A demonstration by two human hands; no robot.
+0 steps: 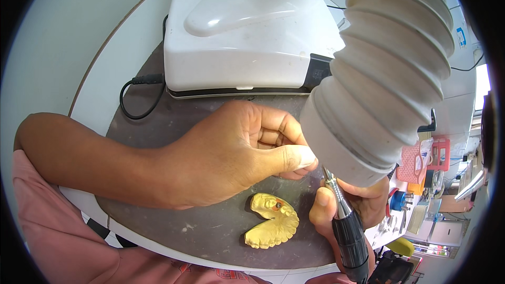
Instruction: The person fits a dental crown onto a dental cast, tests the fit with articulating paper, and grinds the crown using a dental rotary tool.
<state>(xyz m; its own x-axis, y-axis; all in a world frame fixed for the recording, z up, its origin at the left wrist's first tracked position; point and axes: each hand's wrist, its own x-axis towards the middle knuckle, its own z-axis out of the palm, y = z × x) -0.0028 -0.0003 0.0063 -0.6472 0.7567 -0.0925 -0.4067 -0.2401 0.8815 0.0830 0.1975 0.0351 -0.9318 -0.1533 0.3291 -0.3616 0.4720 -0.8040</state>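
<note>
My right hand (pixel 370 203) grips a rotary handpiece (pixel 348 226) with a black body and a silver nose, its tip pointing up and to the left. Close to that tip, my left hand (pixel 252 150) is closed, thumb pressed against the curled fingers. Whatever the left fingers pinch is too small or hidden to make out. Below the left hand lies a yellow dental cast (pixel 274 226), a horseshoe-shaped arch of teeth with a dark spot and reddish marks on one tooth. It touches neither hand. The mouth of a wide white corrugated hose (pixel 379 89) hangs just over both hands.
A white machine (pixel 247 63) stands at the back of the grey mat (pixel 210 231), with a black cable (pixel 142 115) at its left. On the right side are a pink basket (pixel 413 163), a blue object (pixel 398 200) and other bench items.
</note>
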